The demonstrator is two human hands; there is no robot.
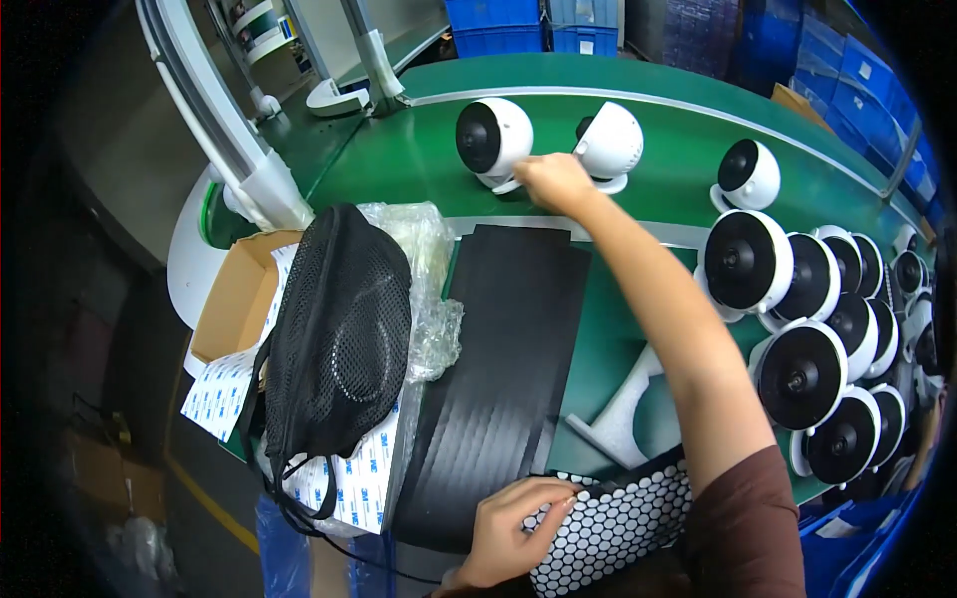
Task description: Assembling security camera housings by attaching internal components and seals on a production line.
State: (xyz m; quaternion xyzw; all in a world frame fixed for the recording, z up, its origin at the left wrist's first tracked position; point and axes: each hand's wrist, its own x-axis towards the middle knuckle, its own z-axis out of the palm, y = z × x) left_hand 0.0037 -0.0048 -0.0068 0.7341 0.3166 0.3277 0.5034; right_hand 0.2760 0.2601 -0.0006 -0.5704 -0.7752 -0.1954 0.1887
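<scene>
My right hand [560, 183], fingers curled nearly together, is low against the white camera [506, 135] on the green belt [399, 149] (gripping or touching, I can't tell); my left hand [513, 528] pinches the patterned sheet's [618, 523] edge, probably for steadiness.

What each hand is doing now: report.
Left hand: closed, pinching the patterned sheet.
Right hand: curled at the leftmost camera; whether it grips cannot be told.
</scene>
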